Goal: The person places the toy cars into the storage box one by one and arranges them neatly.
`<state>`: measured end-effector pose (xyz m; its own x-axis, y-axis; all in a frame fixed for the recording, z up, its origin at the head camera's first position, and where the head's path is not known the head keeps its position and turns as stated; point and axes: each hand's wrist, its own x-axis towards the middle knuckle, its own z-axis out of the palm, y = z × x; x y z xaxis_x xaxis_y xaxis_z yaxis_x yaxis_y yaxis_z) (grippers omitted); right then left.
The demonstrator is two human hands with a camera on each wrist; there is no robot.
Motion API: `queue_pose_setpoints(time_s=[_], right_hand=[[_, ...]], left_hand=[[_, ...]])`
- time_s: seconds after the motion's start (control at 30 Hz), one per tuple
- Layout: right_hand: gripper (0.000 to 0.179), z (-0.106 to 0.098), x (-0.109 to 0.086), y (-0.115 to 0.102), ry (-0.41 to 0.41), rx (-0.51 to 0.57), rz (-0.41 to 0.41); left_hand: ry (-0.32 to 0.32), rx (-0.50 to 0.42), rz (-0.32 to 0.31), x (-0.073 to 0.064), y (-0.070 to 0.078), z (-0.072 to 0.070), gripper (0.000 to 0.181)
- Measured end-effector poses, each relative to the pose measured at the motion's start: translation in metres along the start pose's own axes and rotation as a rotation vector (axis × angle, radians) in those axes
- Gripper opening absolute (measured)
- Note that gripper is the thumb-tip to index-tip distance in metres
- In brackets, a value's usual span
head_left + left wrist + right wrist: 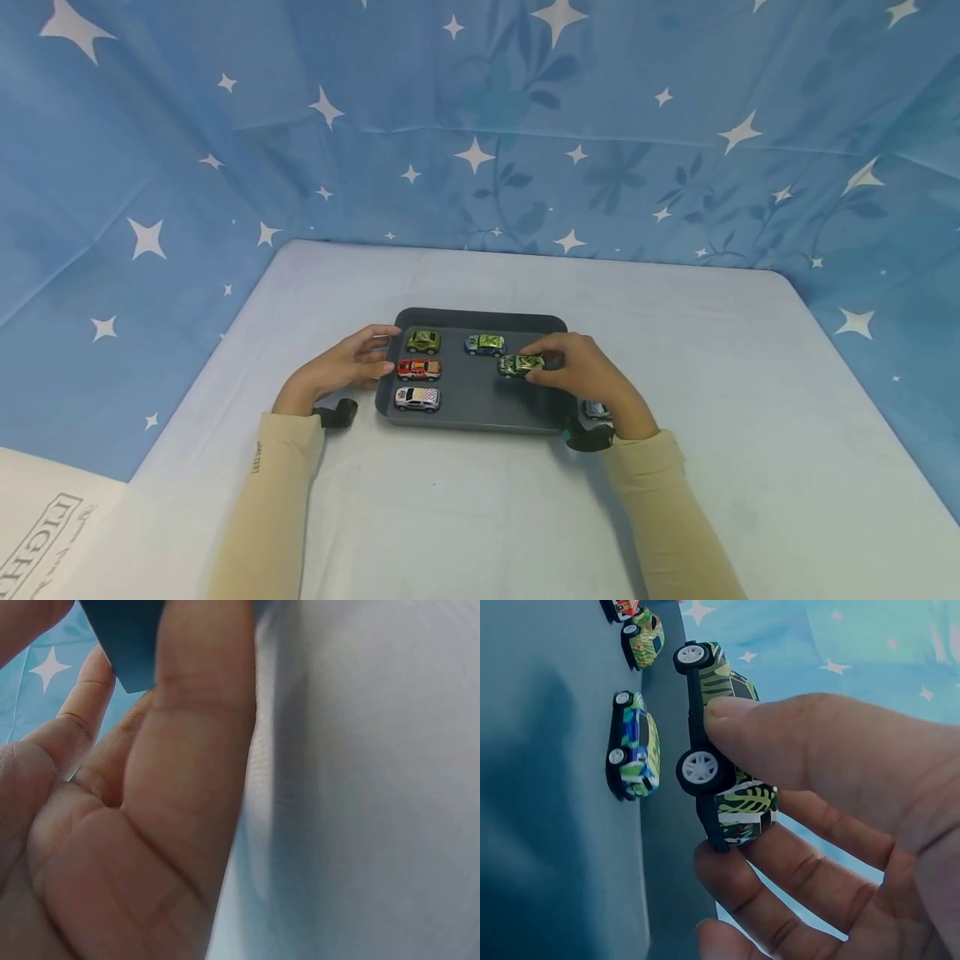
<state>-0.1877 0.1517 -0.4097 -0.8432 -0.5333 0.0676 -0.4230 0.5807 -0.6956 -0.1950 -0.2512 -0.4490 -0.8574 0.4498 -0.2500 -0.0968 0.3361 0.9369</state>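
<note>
My right hand (581, 365) pinches a green camouflage toy car (731, 735) between thumb and fingers over the right part of a dark grey tray (480, 408). My left hand (341, 362) is at the tray's left side, its thumb and forefinger reaching the rim and its fingers mostly straight. Inside the tray, a green-yellow car (423, 342), a red car (418, 370) and a white car (417, 399) line up along the left. A blue-green car (485, 345) sits near the back middle, left of the held one.
A silvery toy car (597, 409) lies on the white table (450, 517) just right of the tray, partly hidden by my right wrist. Blue star-patterned cloth (420, 125) hangs behind the table. A pale printed sheet (45, 533) shows at lower left.
</note>
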Motion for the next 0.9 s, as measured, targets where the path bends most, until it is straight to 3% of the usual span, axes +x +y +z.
queue_pose_setpoints(time_s=[0.47,0.9], right_hand=[[0.027,0.018,0.011,-0.011,-0.012,0.028,0.026],[0.029,0.037,0.022,-0.015,0.025,0.002,0.119]], left_hand=[[0.001,0.011,-0.007,0.002,-0.001,-0.001,0.073],[-0.017,0.006,0.009,0.001,-0.001,-0.003,0.077]])
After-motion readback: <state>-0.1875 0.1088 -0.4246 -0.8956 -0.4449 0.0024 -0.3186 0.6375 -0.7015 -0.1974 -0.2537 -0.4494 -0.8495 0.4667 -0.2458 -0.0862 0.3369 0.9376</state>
